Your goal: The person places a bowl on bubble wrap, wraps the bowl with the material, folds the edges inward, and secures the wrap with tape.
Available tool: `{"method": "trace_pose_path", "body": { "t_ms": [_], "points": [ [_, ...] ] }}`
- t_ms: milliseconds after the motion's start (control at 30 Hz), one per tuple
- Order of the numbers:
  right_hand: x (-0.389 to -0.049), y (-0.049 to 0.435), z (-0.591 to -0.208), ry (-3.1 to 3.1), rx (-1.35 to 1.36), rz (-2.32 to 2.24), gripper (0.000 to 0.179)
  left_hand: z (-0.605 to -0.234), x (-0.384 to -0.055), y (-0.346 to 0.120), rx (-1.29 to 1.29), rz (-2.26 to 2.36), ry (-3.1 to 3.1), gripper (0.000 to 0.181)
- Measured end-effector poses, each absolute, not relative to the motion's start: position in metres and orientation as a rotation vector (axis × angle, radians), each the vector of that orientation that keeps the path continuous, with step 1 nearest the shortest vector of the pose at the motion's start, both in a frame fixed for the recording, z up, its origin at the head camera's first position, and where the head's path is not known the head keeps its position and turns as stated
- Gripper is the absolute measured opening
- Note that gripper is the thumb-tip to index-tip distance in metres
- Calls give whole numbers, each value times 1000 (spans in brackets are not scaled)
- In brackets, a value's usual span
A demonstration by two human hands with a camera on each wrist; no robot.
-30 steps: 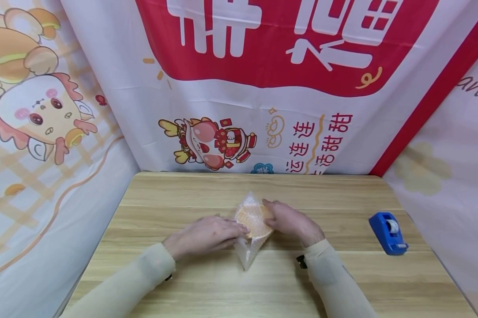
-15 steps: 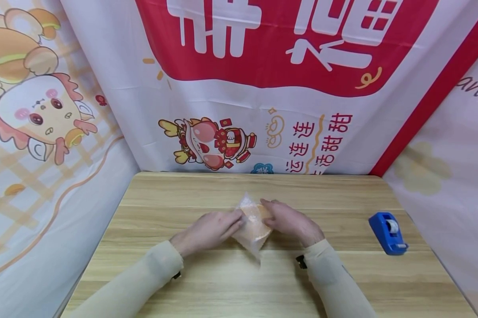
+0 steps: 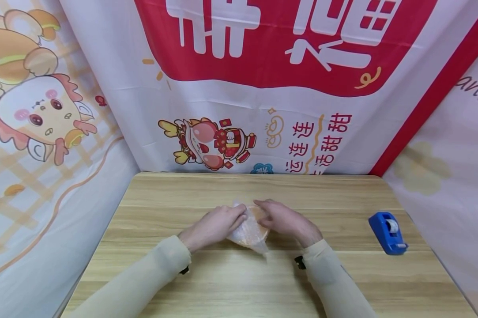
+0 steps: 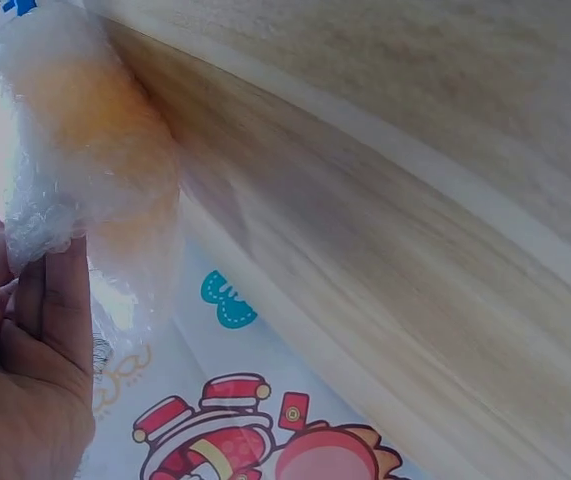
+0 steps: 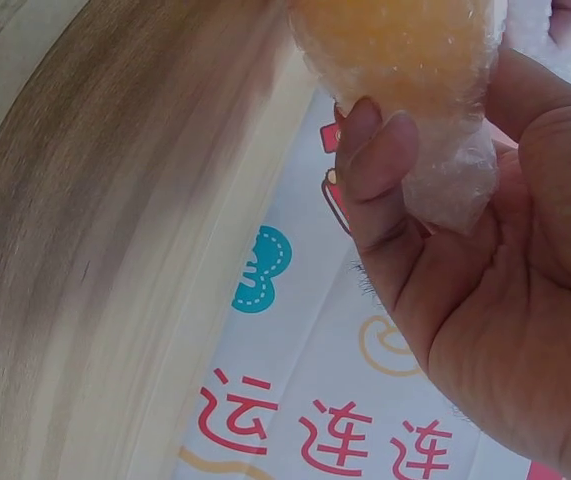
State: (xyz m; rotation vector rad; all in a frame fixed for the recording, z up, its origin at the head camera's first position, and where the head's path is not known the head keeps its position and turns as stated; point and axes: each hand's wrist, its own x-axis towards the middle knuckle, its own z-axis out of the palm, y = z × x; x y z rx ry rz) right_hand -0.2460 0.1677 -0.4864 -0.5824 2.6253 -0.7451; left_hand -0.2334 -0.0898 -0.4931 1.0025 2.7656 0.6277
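Observation:
A round orange object (image 3: 257, 213), perhaps a bowl, lies mid-table partly covered by clear bubble wrap (image 3: 248, 233). In the left wrist view its orange colour shows through the bubble wrap (image 4: 40, 180). My left hand (image 3: 218, 224) pinches a flap of the wrap at the object's left side, between thumb and fingers. From the right, my right hand (image 3: 287, 221) holds the wrapped object by its edge; in the right wrist view the right hand (image 5: 505, 310) has its fingers curled round it. The underside is hidden.
A blue tape dispenser (image 3: 389, 234) with a roll of clear tape stands at the right of the wooden table (image 3: 239, 291). Printed cloth (image 3: 207, 97) hangs behind the table's far edge and along both sides.
My left hand has lifted a flap of bubble wrap and drawn it across the orange object, whose wrapped shape has turned slightly. My right hand keeps its hold, shifting slightly left.

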Motion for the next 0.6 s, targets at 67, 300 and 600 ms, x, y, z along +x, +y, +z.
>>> {"method": "trace_pose_path", "body": {
  "t_ms": [67,300,600],
  "points": [
    [-246,167,-487,2626,-589,-758,68,-494,-234,-87,957,631,2759,21],
    [-248,170,-489,2622,-659,-831,60,-498,-240,-80,862,697,2745,19],
    [-248,175,-485,2609,-632,-886,45,-499,-241,-71,736,732,2748,16]
  ]
}}
